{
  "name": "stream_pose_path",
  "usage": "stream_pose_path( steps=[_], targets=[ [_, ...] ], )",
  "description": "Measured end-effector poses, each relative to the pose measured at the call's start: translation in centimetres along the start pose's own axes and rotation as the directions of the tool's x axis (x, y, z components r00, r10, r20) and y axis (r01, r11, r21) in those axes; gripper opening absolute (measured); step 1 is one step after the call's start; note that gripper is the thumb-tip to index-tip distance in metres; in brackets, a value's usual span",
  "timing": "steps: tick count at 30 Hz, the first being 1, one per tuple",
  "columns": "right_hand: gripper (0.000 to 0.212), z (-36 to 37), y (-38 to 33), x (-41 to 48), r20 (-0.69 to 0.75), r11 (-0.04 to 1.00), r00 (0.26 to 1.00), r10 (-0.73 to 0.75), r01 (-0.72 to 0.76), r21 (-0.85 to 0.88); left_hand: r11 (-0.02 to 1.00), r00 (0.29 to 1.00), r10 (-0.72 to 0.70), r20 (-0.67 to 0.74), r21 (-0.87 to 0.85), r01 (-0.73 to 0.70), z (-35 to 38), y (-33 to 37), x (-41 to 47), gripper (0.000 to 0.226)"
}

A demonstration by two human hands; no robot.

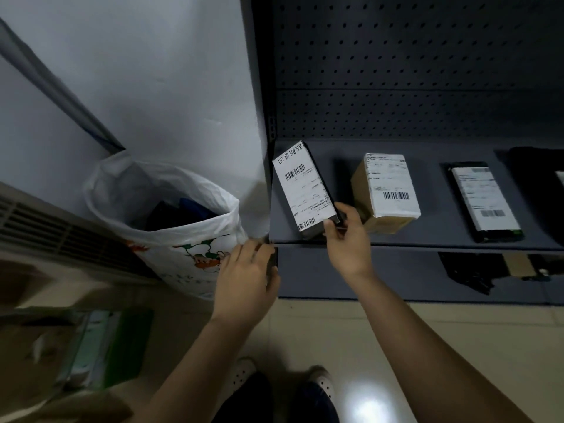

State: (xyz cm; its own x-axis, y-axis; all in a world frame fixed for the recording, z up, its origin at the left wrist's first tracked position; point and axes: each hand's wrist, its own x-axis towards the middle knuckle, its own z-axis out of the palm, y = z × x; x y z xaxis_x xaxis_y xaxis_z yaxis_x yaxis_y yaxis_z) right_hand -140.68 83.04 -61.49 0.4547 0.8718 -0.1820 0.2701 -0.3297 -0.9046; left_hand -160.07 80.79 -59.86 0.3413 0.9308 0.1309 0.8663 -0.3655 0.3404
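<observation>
My right hand (348,239) pinches the near corner of a dark box with a white shipping label (303,190), which stands tilted at the left end of the grey shelf (427,244). My left hand (248,271) hangs by the shelf's front left corner with its fingers loosely curled; a dark edge shows behind the fingers, and whether it holds anything is unclear. A brown cardboard parcel with a white label (386,193) sits just right of the dark box.
A flat black parcel with a label (485,201) lies further right on the shelf, and black bags (471,271) lie on the lower level. A white sack (171,221) holding dark items stands left of the shelf against the wall. Cardboard and green packaging (100,346) lie on the floor.
</observation>
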Motion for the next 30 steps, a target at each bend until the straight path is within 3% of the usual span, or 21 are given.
stream_pose_path(
  steps=[5, 8, 11, 15, 18, 20, 23, 26, 30],
  targets=[
    [0.038, -1.4, -0.4, -0.5, 0.025, 0.996, 0.997, -0.08, 0.081, -0.046, 1.0, 1.0, 0.003, -0.008, 0.003, -0.003, 0.0, 1.2, -0.4, 0.029],
    [0.037, -3.8, -1.5, -1.7, 0.085, 0.97, 0.976, -0.201, 0.21, -0.121, 0.998, 0.998, 0.068, -0.014, 0.013, -0.068, -1.3, 2.1, 0.4, 0.027],
    [0.037, -6.8, -3.3, -3.6, 0.157, 0.944, 0.949, -0.274, 0.296, -0.147, 0.989, 0.989, 0.148, -0.015, -0.006, -0.148, -3.2, 3.1, 1.6, 0.038],
    [0.035, -9.9, -6.4, -6.3, 0.295, 0.946, 0.916, -0.272, 0.311, -0.092, 0.971, 0.964, 0.227, 0.142, -0.107, -0.213, -5.0, 4.3, 1.7, 0.056],
    [0.03, -11.3, -8.2, -8.4, 0.304, 0.958, 0.916, -0.26, 0.284, -0.037, 0.934, 0.914, 0.216, 0.344, -0.347, -0.09, -5.8, 5.1, -0.3, 0.053],
    [0.027, -11.8, -9.1, -9.8, 0.287, 0.964, 0.926, -0.246, 0.266, -0.03, 0.854, 0.895, 0.172, 0.412, -0.516, 0.074, -6.4, 5.4, -1.9, 0.044],
    [0.025, -12.1, -10.1, -12.0, 0.212, 0.971, 0.952, -0.221, 0.236, -0.048, 0.777, 0.916, 0.145, 0.373, -0.617, 0.128, -7.7, 5.7, -3.4, 0.035],
    [0.026, -12.3, -10.4, -14.6, 0.0, 0.949, 0.966, -0.258, 0.253, -0.185, 0.703, 0.907, 0.118, 0.405, -0.679, 0.211, -9.4, 5.8, -3.8, 0.03],
    [0.029, -12.8, -10.4, -18.9, -0.232, 0.894, 0.928, -0.291, 0.177, -0.413, 0.626, 0.909, 0.116, 0.401, -0.74, 0.247, -11.9, 6.0, -3.7, 0.025]
  ],
)
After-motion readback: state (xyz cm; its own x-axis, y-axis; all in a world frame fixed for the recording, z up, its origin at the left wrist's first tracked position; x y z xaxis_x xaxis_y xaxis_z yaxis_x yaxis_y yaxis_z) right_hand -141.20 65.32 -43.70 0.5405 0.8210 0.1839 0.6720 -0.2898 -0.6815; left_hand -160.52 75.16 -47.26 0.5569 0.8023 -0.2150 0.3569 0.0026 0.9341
